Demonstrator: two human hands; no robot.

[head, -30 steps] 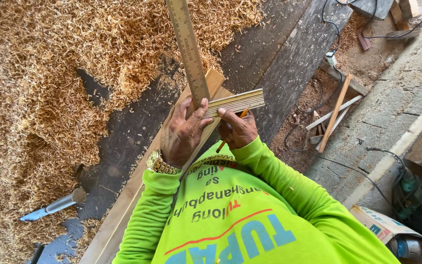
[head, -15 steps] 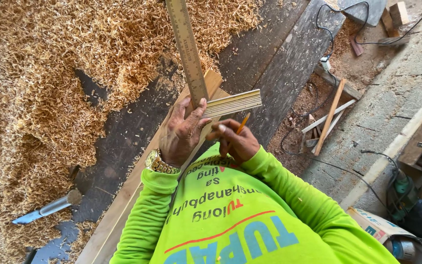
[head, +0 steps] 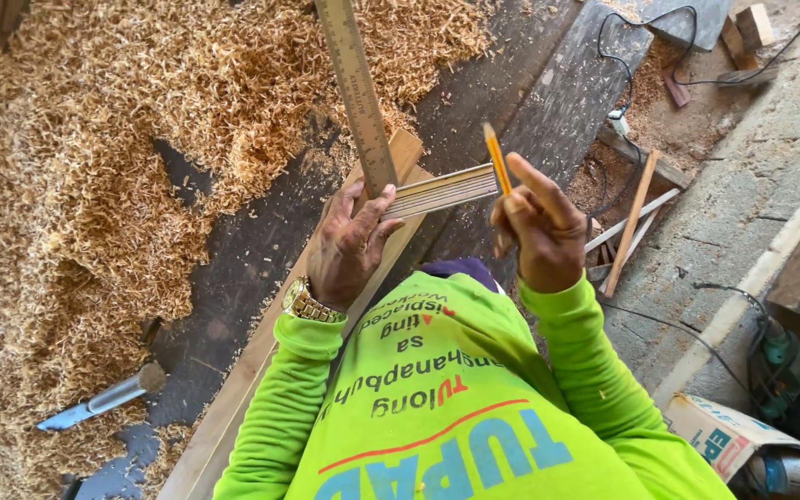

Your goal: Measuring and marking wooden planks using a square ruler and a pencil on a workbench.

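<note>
My left hand point(head: 349, 250) lay pressed flat on the joint of a try square point(head: 391, 181), fingers spread a little, thumb and forefinger bracketing the spot where the long ruled blade met the wooden stock. The blade ran up and away from me toward the top of the view, and the stock stuck out to my right, its striped edge showing. Under the square lay a long pale plank point(head: 261, 370), which ran from my lower left up past my wrist, resting on a dark, weathered workbench point(head: 548, 111). A gold watch point(head: 306, 304) sat on my left wrist above the bright green sleeve. My right hand point(head: 539, 231) was lifted clear of the wood, just beside the free end of the stock, and it pinched a yellow pencil point(head: 497, 159) between thumb and fingers, with the pencil standing upright and one finger pointing out to the upper left. I could not tell whether the pencil touched the stock or merely stood in front of it. A deep drift of wood shavings point(head: 113, 176) covered the ground to my left, and a chisel-like tool with a blue blade point(head: 94, 406) lay at its edge. To my right, loose wooden sticks point(head: 631, 222) lay in the sawdust, and a black cable point(head: 631, 37) trailed beyond them.
</note>
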